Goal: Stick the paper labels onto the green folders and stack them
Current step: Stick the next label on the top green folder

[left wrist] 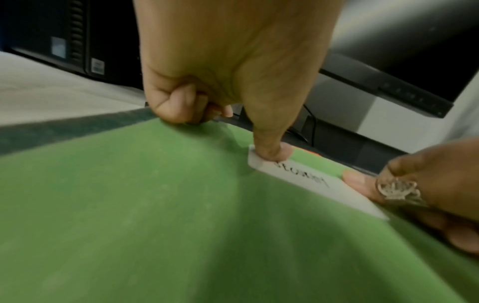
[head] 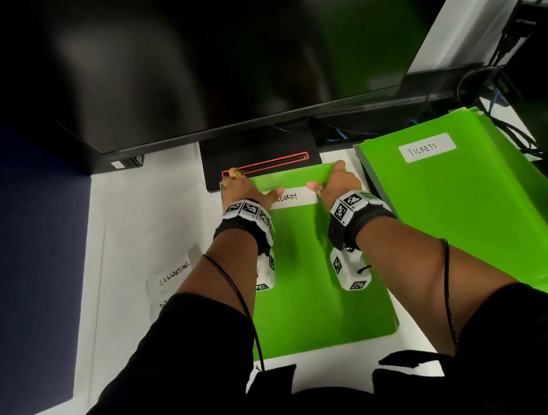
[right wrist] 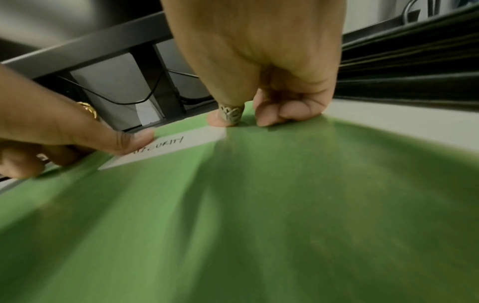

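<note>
**Desk:** What are the hands doing?

**Photographer:** Both are on a green folder (head: 309,254) lying flat on the white desk (head: 127,259). The left hand (head: 245,193) presses its thumb on the left end of a white paper label (head: 294,198) reading "SECURITY", its other fingers curled around the folder's top left edge. The right hand (head: 338,184) mirrors it: thumb beside the label's right end, fingers curled over the top edge.

**Desk:** And the rest of the work?

**Photographer:** A stack of green folders (head: 480,216) sits just to the right, its top one labelled "TICKETS" (head: 427,147). Loose labels (head: 170,277) lie on the desk to the left, under the left forearm.
</note>
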The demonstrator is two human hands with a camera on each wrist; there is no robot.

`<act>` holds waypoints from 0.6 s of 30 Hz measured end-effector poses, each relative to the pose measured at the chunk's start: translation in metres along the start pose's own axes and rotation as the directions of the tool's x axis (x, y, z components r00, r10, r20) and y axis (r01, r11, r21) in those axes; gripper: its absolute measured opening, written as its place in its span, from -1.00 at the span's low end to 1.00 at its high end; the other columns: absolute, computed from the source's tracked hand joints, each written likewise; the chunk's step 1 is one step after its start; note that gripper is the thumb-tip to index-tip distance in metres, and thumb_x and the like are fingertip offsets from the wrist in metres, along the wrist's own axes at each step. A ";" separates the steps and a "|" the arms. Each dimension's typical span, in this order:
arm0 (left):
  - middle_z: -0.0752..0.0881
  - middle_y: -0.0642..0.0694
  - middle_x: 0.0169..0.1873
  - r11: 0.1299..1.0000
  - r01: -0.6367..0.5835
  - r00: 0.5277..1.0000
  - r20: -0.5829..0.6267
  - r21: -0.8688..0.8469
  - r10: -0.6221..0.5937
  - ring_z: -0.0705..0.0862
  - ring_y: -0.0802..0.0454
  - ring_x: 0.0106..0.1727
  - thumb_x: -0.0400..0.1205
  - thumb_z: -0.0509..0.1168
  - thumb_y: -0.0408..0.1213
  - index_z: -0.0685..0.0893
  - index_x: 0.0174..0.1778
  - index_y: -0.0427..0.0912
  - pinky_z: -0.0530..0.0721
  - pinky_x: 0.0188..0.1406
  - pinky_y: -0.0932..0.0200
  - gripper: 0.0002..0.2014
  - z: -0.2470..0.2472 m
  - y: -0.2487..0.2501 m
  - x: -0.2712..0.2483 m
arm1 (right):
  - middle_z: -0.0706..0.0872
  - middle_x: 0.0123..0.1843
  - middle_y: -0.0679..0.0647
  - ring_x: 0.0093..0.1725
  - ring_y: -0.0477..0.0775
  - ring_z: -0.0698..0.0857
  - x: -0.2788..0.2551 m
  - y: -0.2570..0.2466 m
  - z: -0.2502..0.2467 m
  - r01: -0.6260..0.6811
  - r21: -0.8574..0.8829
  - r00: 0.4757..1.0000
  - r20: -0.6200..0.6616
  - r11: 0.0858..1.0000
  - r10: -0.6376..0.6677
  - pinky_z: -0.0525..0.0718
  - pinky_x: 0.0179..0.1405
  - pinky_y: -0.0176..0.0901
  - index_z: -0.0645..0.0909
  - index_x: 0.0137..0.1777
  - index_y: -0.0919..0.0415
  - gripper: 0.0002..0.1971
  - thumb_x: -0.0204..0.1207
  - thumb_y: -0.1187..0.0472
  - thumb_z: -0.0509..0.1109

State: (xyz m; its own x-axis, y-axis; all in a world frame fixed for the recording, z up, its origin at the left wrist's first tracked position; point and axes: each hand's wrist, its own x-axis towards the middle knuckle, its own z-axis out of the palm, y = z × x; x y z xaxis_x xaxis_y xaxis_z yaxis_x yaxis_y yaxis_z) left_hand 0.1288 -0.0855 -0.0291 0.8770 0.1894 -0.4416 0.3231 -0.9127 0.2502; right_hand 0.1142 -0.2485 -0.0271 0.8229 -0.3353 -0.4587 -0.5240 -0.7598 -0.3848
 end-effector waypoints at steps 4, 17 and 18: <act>0.33 -0.34 0.46 0.998 0.026 1.000 0.000 -0.058 -0.026 0.32 -0.23 0.51 0.51 0.36 0.16 0.10 0.58 -0.40 0.38 0.51 -0.03 -0.06 -0.007 0.002 0.002 | 0.62 0.29 0.28 0.30 0.30 0.61 0.001 -0.002 -0.002 -0.007 -0.001 1.000 0.010 1.000 0.007 0.56 0.14 0.03 0.13 0.54 0.34 -0.32 0.60 -0.03 0.31; 0.26 -0.26 0.45 0.995 -0.075 0.989 0.130 0.063 0.066 0.32 -0.19 0.50 0.24 0.60 0.09 0.26 0.51 -0.19 0.38 0.53 -0.02 0.01 -0.017 -0.007 -0.018 | 0.46 0.31 0.20 0.28 0.23 0.55 -0.018 0.008 -0.003 0.121 -0.055 0.985 0.127 0.991 -0.113 0.60 0.24 0.03 0.29 0.33 0.23 -0.18 0.19 0.00 0.67; 0.26 -0.27 0.46 0.995 -0.080 0.991 0.111 0.052 0.074 0.31 -0.20 0.51 0.25 0.59 0.10 0.26 0.52 -0.18 0.37 0.53 -0.03 0.00 -0.018 -0.008 -0.020 | 0.45 0.34 0.20 0.30 0.23 0.53 -0.022 0.011 -0.003 0.124 -0.055 0.987 0.111 0.991 -0.117 0.59 0.25 0.02 0.31 0.33 0.23 -0.18 0.18 -0.02 0.68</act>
State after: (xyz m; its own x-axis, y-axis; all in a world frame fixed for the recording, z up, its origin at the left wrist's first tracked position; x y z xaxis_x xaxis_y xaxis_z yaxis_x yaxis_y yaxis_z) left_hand 0.1147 -0.0751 -0.0064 0.8538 0.0801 -0.5144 0.2328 -0.9426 0.2396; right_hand 0.0916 -0.2512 -0.0185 0.8493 -0.1802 -0.4963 -0.4053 -0.8249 -0.3941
